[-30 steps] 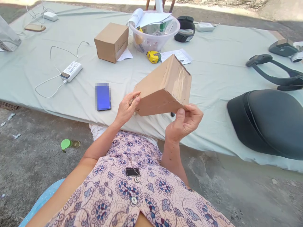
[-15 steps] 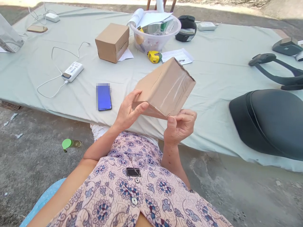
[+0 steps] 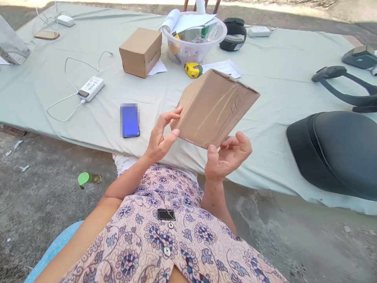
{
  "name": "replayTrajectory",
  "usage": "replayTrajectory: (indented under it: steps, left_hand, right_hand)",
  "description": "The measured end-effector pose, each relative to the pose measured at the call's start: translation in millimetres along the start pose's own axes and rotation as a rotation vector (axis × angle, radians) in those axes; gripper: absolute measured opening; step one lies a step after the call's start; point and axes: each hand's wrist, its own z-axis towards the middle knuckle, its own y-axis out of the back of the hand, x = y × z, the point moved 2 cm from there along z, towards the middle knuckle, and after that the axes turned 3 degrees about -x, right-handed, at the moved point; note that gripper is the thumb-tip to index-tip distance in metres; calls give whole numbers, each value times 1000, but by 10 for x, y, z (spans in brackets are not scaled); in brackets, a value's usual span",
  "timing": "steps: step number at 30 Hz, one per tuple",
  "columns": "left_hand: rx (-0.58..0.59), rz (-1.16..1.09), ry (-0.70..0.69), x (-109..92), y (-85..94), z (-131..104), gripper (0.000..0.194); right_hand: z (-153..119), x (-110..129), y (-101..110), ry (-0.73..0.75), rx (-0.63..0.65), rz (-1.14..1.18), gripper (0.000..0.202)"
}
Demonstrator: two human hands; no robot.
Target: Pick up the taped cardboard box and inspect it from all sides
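Observation:
A brown cardboard box (image 3: 215, 108), its near face crossed by shiny clear tape, is held tilted above the front of the cloth-covered table. My left hand (image 3: 160, 137) grips its left side, with thumb and fingertips at the edge. At the lower right corner my right hand (image 3: 225, 159) supports the box between thumb and fingers, the outer fingers loosely curled. A phone (image 3: 130, 121) with a blurred blue screen lies left of my left hand. Behind the box, a yellow tape measure (image 3: 193, 70) sits beside a written paper sheet (image 3: 231, 67).
A second cardboard box (image 3: 140, 53) and a plastic basket (image 3: 188, 51) of papers and tools stand at the back. To the left is a white power bank (image 3: 92, 88) with cables. A large black rounded case (image 3: 335, 153) and a dark headset (image 3: 341, 86) occupy the right.
The held box has turned so that its taped face shows more broadly, and its far corner has swung right. The fingers of my right hand have opened out somewhat.

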Motion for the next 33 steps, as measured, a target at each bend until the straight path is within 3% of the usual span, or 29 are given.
replayTrajectory:
  steps: [7, 14, 21, 24, 30, 33]
  left_hand:
    - [-44, 75, 23, 237, 35, 58, 63]
    - [-60, 210, 12, 86, 134, 39, 57]
    - [-53, 120, 46, 41, 65, 28, 48]
    - [-69, 184, 49, 27, 48, 8, 60]
    - [-125, 376, 40, 35, 12, -34, 104]
    - [-171, 473, -22, 37, -3, -44, 115]
  right_hand:
    - [5, -37, 5, -185, 83, 33, 60]
    - [66, 12, 105, -217, 189, -38, 49]
    - [93, 49, 86, -173, 178, 16, 34]
    - [77, 99, 54, -176, 205, 42, 31]
    - [65, 179, 8, -138, 318, 20, 31]
    - [54, 203, -20, -147, 376, 6, 30]
